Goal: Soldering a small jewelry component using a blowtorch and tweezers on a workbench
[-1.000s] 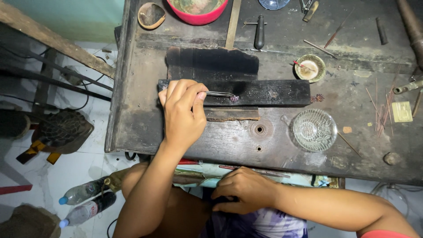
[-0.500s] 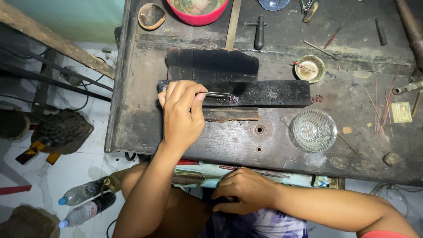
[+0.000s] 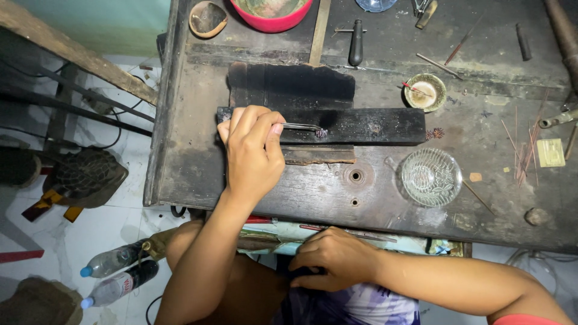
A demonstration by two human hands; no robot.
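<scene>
Workbench [image 3: 198,162] holds one glass dish [image 3: 431,177]; floor, two bottles [image 3: 114,271].

Your light is dim and even overhead; soft shadow sits under your left hand [image 3: 253,153]; the glass dish [image 3: 431,177] right of it glints faintly; edges bend slightly; focus holds.

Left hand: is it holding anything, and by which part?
The left hand pinches metal tweezers by their rear end; the tips reach a small spiky piece on the black block.
</scene>
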